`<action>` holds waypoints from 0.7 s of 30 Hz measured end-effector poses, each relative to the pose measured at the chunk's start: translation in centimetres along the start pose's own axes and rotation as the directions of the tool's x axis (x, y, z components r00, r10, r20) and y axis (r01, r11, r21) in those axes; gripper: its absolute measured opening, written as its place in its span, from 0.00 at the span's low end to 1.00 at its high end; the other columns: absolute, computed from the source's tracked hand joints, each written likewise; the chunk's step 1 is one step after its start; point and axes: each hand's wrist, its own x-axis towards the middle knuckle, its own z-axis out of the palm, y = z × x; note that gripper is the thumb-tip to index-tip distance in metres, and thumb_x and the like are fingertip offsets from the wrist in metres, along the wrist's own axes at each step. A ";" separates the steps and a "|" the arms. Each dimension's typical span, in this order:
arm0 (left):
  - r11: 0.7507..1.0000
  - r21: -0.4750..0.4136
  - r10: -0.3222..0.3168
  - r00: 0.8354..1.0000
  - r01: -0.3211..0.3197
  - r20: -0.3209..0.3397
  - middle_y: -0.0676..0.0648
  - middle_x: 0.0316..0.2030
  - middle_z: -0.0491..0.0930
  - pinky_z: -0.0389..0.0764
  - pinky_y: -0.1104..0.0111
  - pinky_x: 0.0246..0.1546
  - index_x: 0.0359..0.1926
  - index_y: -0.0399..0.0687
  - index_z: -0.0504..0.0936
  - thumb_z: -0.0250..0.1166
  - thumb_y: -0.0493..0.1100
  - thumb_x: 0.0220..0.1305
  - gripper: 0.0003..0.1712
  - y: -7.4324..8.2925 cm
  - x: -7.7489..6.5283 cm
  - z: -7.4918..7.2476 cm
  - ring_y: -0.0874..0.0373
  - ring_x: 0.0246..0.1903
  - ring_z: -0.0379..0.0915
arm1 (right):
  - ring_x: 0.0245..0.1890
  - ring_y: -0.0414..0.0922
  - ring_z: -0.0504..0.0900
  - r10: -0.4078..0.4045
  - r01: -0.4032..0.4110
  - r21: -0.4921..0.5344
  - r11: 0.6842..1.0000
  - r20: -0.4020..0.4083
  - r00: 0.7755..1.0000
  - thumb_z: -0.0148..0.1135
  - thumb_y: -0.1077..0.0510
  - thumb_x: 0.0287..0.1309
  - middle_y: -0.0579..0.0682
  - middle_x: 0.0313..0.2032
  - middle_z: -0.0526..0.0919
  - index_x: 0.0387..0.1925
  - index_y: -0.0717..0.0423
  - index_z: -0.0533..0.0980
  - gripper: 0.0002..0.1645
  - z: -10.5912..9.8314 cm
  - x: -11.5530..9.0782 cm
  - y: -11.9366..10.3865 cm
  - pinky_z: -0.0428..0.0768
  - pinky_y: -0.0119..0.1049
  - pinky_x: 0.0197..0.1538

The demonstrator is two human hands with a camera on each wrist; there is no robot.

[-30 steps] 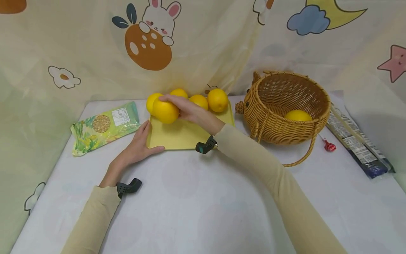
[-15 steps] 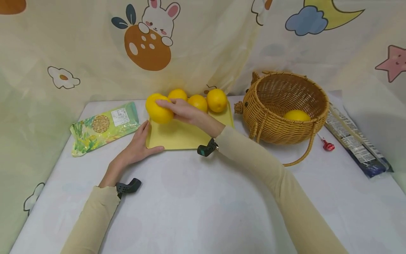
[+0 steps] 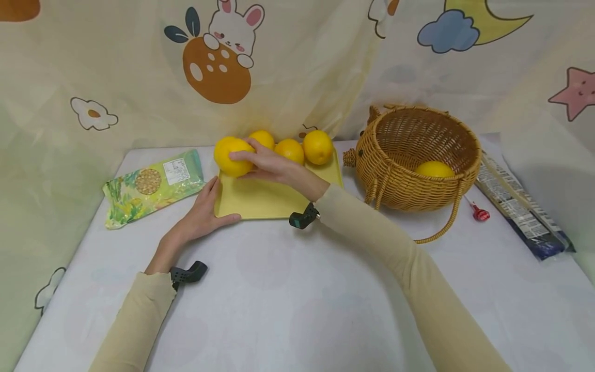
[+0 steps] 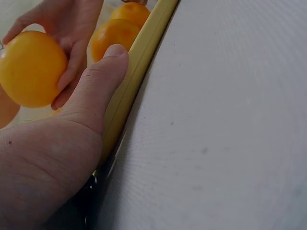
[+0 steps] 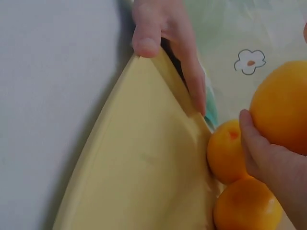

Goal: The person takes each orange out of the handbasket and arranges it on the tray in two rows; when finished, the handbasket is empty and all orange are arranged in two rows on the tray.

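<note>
The right hand point(image 3: 265, 164) is gripping an orange point(image 3: 239, 168) over the tray point(image 3: 260, 201)'s far left corner! The left hand point(image 3: 202, 214), fingers straight, is bracing the near left corner. Looks like we're seeing placing; next is probably needing gentle lowering, then release.

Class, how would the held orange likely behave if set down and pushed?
The held orange would probably roll, since it looks nearly round. It seems firm, its outline undented in the right grip. Its smooth-looking surface might slip slightly.

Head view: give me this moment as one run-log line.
right hand: holds orange | left hand: touches yellow tray, near-left corner | other oranges: by far edge | wicker basket: one yellow fruit visible inside
</note>
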 end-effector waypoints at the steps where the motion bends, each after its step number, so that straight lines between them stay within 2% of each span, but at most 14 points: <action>1: 1.000 0.001 -0.001 1.000 0.001 0.001 0.41 0.77 0.26 0.45 0.40 0.72 0.76 0.46 0.28 0.65 0.66 0.57 0.67 0.0 0.0 0.0 0.39 0.76 0.29 | 0.55 0.49 0.71 -0.004 0.004 0.027 1.000 0.005 1.000 0.56 0.52 0.67 0.52 0.59 0.66 0.70 0.44 0.53 0.35 0.1 0.0 0.0 0.71 0.50 0.68; 4: 1.000 0.003 -0.008 1.000 0.008 0.000 0.41 0.77 0.26 0.45 0.40 0.72 0.76 0.46 0.28 0.65 0.67 0.57 0.67 0.1 0.0 0.0 0.39 0.76 0.29 | 0.56 0.49 0.70 -0.022 0.022 0.100 0.995 0.002 1.000 0.53 0.51 0.69 0.51 0.59 0.65 0.70 0.44 0.53 0.33 0.5 0.1 -0.1 0.69 0.50 0.69; 6: 1.000 0.000 -0.009 1.000 0.009 -0.002 0.40 0.77 0.26 0.45 0.40 0.72 0.76 0.47 0.28 0.66 0.66 0.56 0.67 0.1 -0.1 -0.1 0.39 0.76 0.30 | 0.56 0.49 0.70 -0.050 0.050 0.087 0.995 -0.010 0.999 0.53 0.51 0.69 0.53 0.61 0.65 0.71 0.47 0.53 0.34 0.8 0.2 -0.1 0.69 0.49 0.69; 8: 1.000 -0.008 -0.012 1.000 0.012 -0.009 0.41 0.77 0.27 0.46 0.39 0.72 0.77 0.49 0.29 0.66 0.66 0.56 0.67 0.2 -0.1 0.0 0.39 0.76 0.30 | 0.55 0.47 0.71 -0.080 0.078 -0.068 0.995 -0.036 0.996 0.57 0.49 0.66 0.53 0.62 0.66 0.71 0.50 0.52 0.38 1.0 0.4 0.1 0.71 0.45 0.68; 9: 1.000 -0.011 -0.012 1.000 0.011 -0.014 0.41 0.77 0.27 0.46 0.39 0.72 0.77 0.51 0.29 0.66 0.66 0.56 0.67 0.2 -0.1 0.0 0.39 0.76 0.31 | 0.55 0.46 0.71 -0.094 0.083 -0.178 0.981 -0.053 0.994 0.59 0.47 0.64 0.52 0.63 0.66 0.71 0.50 0.52 0.41 1.0 0.5 0.2 0.71 0.43 0.67; 10: 1.000 -0.013 -0.008 1.000 0.008 -0.019 0.41 0.77 0.28 0.47 0.38 0.71 0.77 0.52 0.29 0.67 0.66 0.56 0.67 0.1 -0.1 0.0 0.39 0.76 0.32 | 0.55 0.46 0.71 -0.110 0.088 -0.289 0.953 -0.061 0.992 0.62 0.45 0.61 0.52 0.63 0.66 0.72 0.50 0.52 0.44 0.9 0.6 0.3 0.72 0.41 0.65; 12: 1.000 -0.017 0.000 0.999 0.000 -0.033 0.41 0.77 0.30 0.48 0.38 0.71 0.77 0.55 0.30 0.67 0.65 0.55 0.66 0.1 0.0 0.1 0.39 0.76 0.33 | 0.55 0.45 0.72 -0.138 0.090 -0.477 0.874 -0.067 0.988 0.66 0.43 0.56 0.50 0.63 0.66 0.72 0.48 0.52 0.49 0.7 0.7 0.7 0.73 0.38 0.63; 14: 1.000 -0.016 0.010 0.999 -0.011 -0.048 0.41 0.77 0.32 0.50 0.38 0.71 0.77 0.57 0.30 0.68 0.64 0.54 0.66 0.0 0.0 0.1 0.40 0.75 0.35 | 0.56 0.45 0.71 -0.162 0.101 -0.596 0.796 -0.050 0.986 0.69 0.41 0.52 0.48 0.63 0.65 0.71 0.45 0.53 0.51 0.5 0.9 1.2 0.73 0.37 0.60; 17: 0.999 -0.018 0.029 0.998 -0.030 -0.062 0.39 0.77 0.34 0.52 0.37 0.69 0.77 0.57 0.31 0.70 0.63 0.53 0.67 -0.1 0.1 0.2 0.39 0.74 0.37 | 0.55 0.46 0.72 -0.186 0.152 -0.636 0.757 0.012 0.982 0.72 0.42 0.49 0.48 0.62 0.66 0.69 0.42 0.56 0.49 0.2 1.2 1.9 0.75 0.37 0.58; 21: 0.999 -0.032 0.016 0.998 -0.018 -0.067 0.39 0.77 0.35 0.53 0.38 0.69 0.77 0.59 0.31 0.71 0.64 0.52 0.68 0.0 0.1 0.2 0.39 0.74 0.40 | 0.54 0.44 0.73 -0.217 0.209 -0.679 0.703 0.074 0.973 0.73 0.41 0.47 0.47 0.62 0.66 0.68 0.41 0.58 0.50 -0.2 1.4 2.6 0.76 0.35 0.56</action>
